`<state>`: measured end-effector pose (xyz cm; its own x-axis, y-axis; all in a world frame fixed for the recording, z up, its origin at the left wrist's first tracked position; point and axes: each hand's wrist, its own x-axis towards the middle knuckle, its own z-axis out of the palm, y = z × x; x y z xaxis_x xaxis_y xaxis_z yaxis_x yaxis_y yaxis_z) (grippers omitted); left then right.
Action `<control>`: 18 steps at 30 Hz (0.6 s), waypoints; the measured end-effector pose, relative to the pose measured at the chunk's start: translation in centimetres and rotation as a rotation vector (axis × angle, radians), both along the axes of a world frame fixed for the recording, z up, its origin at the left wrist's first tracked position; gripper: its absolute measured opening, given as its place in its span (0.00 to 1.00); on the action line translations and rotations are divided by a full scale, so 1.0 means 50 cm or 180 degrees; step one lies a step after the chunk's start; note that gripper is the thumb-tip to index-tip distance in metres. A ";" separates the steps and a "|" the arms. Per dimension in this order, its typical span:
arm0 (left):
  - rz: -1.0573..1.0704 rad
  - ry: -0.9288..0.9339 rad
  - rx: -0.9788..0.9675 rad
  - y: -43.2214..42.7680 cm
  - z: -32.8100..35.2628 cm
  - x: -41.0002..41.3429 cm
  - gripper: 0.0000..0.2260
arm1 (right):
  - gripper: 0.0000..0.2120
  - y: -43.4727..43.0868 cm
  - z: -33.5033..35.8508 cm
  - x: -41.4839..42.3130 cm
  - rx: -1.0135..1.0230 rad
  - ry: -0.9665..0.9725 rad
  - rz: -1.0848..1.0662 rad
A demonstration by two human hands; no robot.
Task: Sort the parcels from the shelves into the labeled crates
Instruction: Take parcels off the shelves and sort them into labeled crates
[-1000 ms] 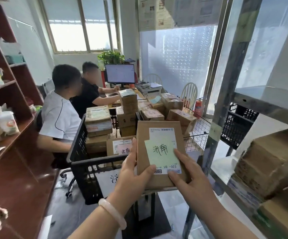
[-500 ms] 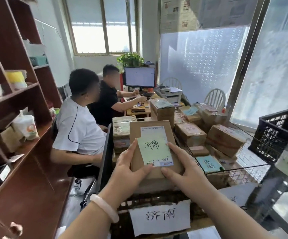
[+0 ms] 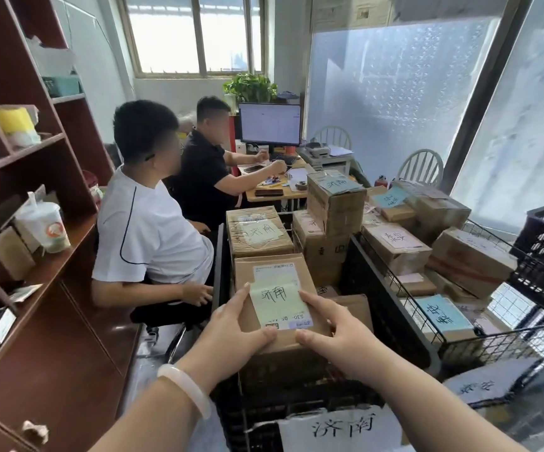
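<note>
Wooden shelf [image 3: 36,203] at frame left ran off the edge. Centre: whether the parcel [image 3: 306,275] rested on the boxes beneath it or hung just above them could not be told. Its near edge was hidden under both thumbs, and its printed label lay half under a green note [image 3: 272,296]. Left hand [image 3: 231,327] gripped the lower-left corner, right hand [image 3: 339,334] the lower-right, with the parcel between them over the black crate [image 3: 391,308]. Crate's paper label [image 3: 342,429] was cut by the bottom edge. Lower right, a second paper label [image 3: 482,386] was blurred.
</note>
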<state>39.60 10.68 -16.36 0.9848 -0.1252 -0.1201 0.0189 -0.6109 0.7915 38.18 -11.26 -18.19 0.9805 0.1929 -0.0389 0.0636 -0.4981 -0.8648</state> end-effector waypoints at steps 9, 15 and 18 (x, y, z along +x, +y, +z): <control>-0.0083 0.0127 -0.0008 0.052 0.013 -0.007 0.42 | 0.28 -0.017 0.016 0.023 0.0138 0.0003 -0.0150; -0.0341 0.0178 0.0886 0.044 0.015 -0.005 0.43 | 0.20 -0.028 0.012 0.022 0.0263 0.0122 -0.0387; -0.0395 0.0410 0.1022 0.019 0.003 0.003 0.42 | 0.21 -0.025 0.006 0.020 0.0204 0.0216 -0.0282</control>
<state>39.75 11.65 -16.22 0.9387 -0.1786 -0.2948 0.0160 -0.8317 0.5549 39.21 -12.53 -17.89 0.9893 0.1097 -0.0963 -0.0380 -0.4428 -0.8958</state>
